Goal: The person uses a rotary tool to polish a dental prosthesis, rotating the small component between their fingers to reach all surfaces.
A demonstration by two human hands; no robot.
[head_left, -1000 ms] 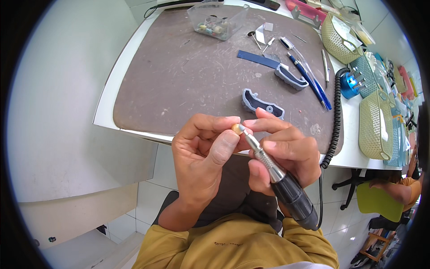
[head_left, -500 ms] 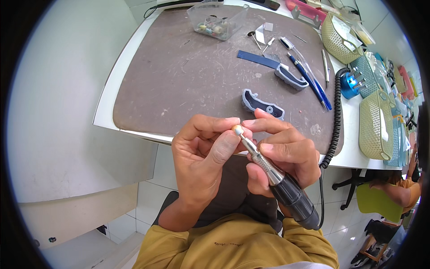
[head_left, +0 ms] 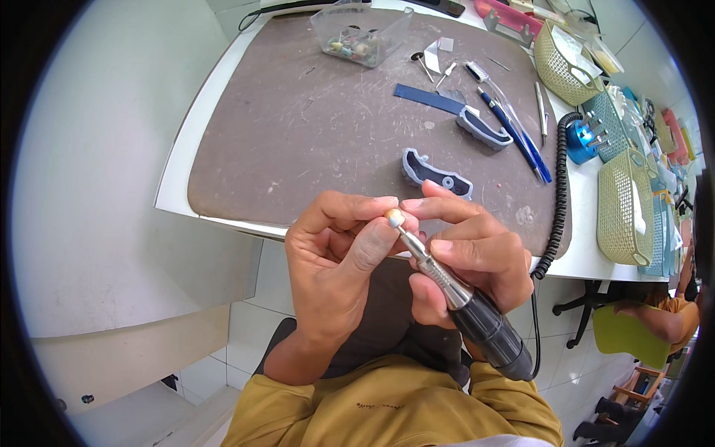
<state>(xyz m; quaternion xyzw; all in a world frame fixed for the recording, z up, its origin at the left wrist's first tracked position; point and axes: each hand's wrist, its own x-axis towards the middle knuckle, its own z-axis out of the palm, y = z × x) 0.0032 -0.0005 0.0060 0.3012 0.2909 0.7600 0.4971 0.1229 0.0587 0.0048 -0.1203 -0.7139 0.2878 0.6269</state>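
Observation:
Between the thumb and fingertips of my left hand [head_left: 331, 264] is a small dental crown [head_left: 394, 217], cream with a pale bluish side. A rotary handpiece [head_left: 485, 328], with a silver nose and a black body, lies slanted in my right hand [head_left: 482, 242], gripped by the thumb and fingers. Its thin tip meets the crown, though the exact contact is too small to make out. The fingertips of both hands come close together around the crown, just in front of the table's near edge.
Two grey dental model pieces [head_left: 436, 179] lie on the brown mat [head_left: 275, 141] beyond my hands. A clear bin [head_left: 363, 45] of small parts stands at the back. Brush, pens and a blue strip [head_left: 427, 97] are scattered rightward, near a coiled cord [head_left: 557, 201], blue bur holder [head_left: 583, 141] and baskets [head_left: 624, 216].
The crown has turned slightly in my left fingertips, showing more of its cream side. Both hands and the handpiece stay almost in place. At far right, dark shapes near the floor have shifted.

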